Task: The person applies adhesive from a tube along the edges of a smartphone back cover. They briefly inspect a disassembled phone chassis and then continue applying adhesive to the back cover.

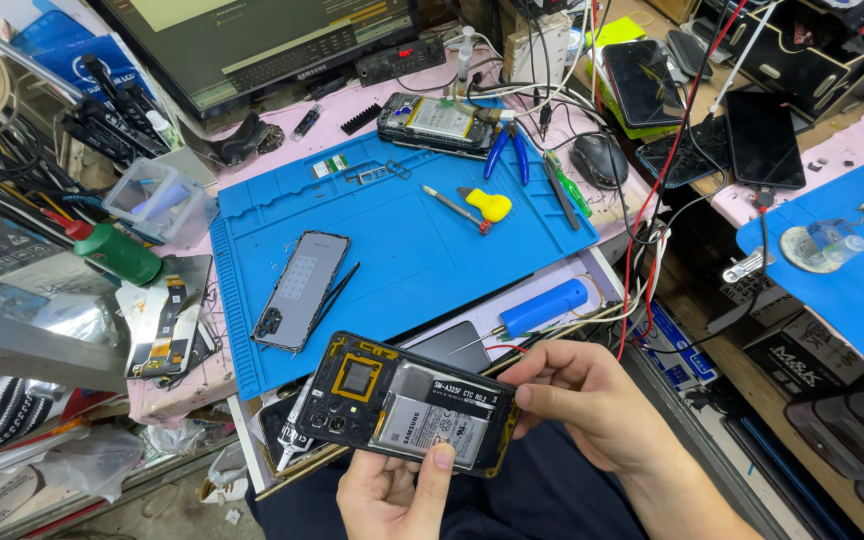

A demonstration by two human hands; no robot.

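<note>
Below the bench edge, an opened smartphone (407,403), back cover off and battery exposed, is held flat between two bare hands over the person's lap. The left hand (392,495) grips it from beneath, thumb pressed on the lower edge of the battery; the right hand (577,395) pinches the phone's right end, fingers curled around it. Just beyond lies a blue silicone repair mat (412,240), carrying a detached grey back cover (300,290) with black tweezers (330,295) beside it, and a yellow-handled screwdriver (472,207) farther back. A second opened phone (437,125) rests at the mat's far edge, near blue-handled pliers (507,150). A blue cylindrical tool (542,306) lies close to the right hand, among red and white cables.
</note>
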